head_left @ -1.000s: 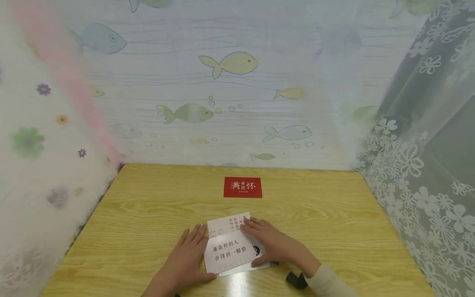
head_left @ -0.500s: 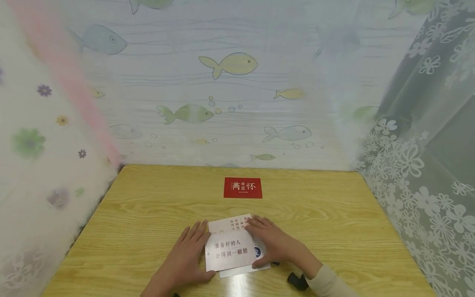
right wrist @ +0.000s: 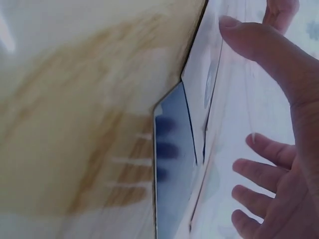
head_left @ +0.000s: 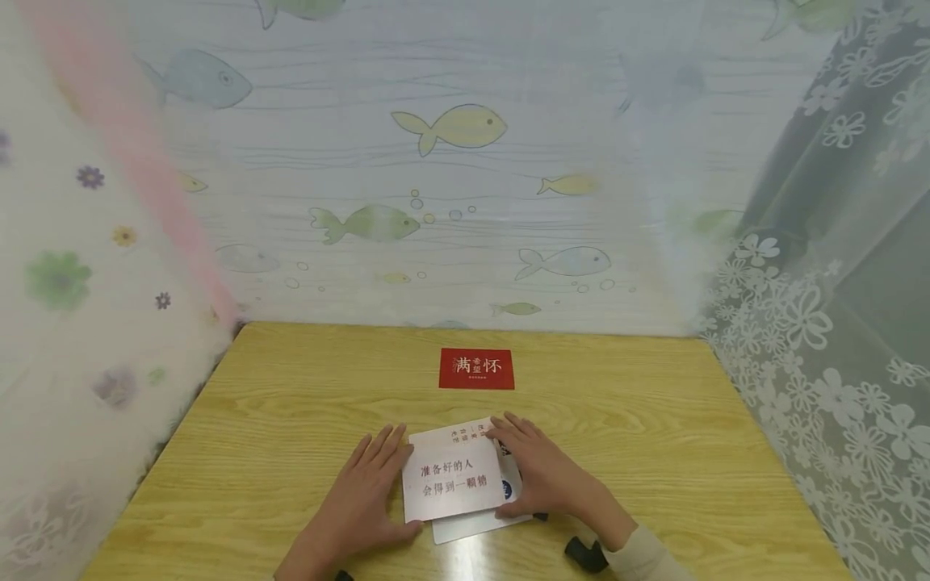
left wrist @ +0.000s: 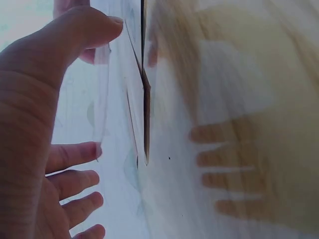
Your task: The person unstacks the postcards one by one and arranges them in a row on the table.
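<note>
A pale card (head_left: 452,476) printed with two lines of dark Chinese characters is raised a little above other cards, held by its edges between both hands. My left hand (head_left: 363,492) grips its left side, thumb at the near corner and index fingertip farther up. On the opposite side, my right hand (head_left: 545,476) holds it the same way. Under it lie a whitish card with vertical text (head_left: 436,440), mostly covered, and a white card (head_left: 472,528) with a round blue mark, partly hidden. The left wrist view shows the other left fingers (left wrist: 82,204) extended and spread.
A red card (head_left: 475,369) with white characters lies farther back on the wood-grain table (head_left: 291,387). Fish-patterned cloth (head_left: 465,202) hangs behind the table. Floral curtains stand at both sides. A black object (head_left: 584,555) sits by the right wrist.
The held card has shifted slightly away and right and turned a little straighter, now covering more of the vertical text behind it. Both hands have moved slightly with it. The red card stays put.
</note>
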Action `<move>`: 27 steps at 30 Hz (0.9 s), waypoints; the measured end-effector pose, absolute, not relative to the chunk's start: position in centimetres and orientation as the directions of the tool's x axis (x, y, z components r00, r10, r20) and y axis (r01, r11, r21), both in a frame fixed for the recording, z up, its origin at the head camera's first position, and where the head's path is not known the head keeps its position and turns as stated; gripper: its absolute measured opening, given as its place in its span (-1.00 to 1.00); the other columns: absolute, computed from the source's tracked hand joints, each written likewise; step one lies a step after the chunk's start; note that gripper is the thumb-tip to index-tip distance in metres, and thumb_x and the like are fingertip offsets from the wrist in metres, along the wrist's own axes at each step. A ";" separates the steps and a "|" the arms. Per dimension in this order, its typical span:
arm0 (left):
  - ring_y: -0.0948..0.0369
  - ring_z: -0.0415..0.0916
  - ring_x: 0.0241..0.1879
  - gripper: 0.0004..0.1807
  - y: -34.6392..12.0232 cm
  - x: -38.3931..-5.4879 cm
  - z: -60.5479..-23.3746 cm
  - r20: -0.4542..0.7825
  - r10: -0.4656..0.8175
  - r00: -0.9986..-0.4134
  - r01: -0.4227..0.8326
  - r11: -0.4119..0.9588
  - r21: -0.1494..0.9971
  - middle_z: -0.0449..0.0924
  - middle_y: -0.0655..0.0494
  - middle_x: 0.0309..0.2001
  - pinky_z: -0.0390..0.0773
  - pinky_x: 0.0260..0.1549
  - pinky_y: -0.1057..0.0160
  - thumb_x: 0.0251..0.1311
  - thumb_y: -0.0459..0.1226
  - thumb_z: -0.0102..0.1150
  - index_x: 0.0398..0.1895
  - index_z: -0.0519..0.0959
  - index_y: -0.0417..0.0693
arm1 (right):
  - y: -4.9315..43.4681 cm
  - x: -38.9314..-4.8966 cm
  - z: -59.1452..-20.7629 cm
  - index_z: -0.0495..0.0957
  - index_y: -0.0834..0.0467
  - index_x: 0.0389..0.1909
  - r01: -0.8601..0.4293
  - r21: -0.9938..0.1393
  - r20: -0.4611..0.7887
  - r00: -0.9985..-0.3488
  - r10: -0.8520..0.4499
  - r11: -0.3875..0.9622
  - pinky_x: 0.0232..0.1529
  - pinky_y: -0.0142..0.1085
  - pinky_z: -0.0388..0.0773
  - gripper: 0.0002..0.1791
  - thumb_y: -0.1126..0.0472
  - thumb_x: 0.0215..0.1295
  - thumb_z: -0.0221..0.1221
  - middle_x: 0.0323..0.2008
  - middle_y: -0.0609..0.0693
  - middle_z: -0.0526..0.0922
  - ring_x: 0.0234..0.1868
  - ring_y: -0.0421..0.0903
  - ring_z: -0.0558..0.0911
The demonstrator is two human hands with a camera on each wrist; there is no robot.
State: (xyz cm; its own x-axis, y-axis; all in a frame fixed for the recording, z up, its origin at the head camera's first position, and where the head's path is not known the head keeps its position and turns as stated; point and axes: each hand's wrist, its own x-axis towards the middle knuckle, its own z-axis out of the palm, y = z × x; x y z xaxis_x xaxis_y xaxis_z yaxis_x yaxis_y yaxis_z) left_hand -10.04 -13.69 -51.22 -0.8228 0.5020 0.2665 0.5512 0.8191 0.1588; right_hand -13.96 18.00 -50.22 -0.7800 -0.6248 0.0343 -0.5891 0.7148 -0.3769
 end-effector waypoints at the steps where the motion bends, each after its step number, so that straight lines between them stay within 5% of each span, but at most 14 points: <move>1: -0.10 0.21 0.51 0.13 -13.7 -10.1 -51.2 0.273 0.501 -0.821 0.552 0.818 0.161 0.27 -0.16 0.51 0.18 0.49 -0.09 -0.28 0.32 0.48 0.35 0.46 -0.19 | 18.1 -14.0 -50.2 0.31 0.12 0.46 -0.585 -0.386 0.039 -0.783 -0.621 0.714 0.58 0.08 0.06 0.21 -0.29 -0.23 0.59 0.54 0.08 0.26 0.61 0.13 0.08; 27: -0.06 0.22 0.51 0.16 -13.9 -10.3 -50.9 0.306 0.506 -0.806 0.571 0.801 0.179 0.29 -0.10 0.51 0.22 0.46 -0.09 -0.33 0.29 0.52 0.38 0.46 -0.16 | 19.6 -13.7 -50.1 0.39 0.09 0.37 -0.614 -0.481 0.211 -0.774 -0.596 0.626 0.41 0.25 0.33 0.13 -0.26 -0.28 0.62 0.50 0.08 0.34 0.57 0.14 0.17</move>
State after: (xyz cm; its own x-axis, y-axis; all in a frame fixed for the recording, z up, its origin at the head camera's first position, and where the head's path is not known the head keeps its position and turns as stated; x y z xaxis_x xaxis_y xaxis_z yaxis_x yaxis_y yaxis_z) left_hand -10.35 -13.86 -50.92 -0.8062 0.5064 0.3059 0.5712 0.8010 0.1794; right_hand -13.68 19.59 -50.10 -0.7744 -0.5965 0.2111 -0.6136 0.6265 -0.4806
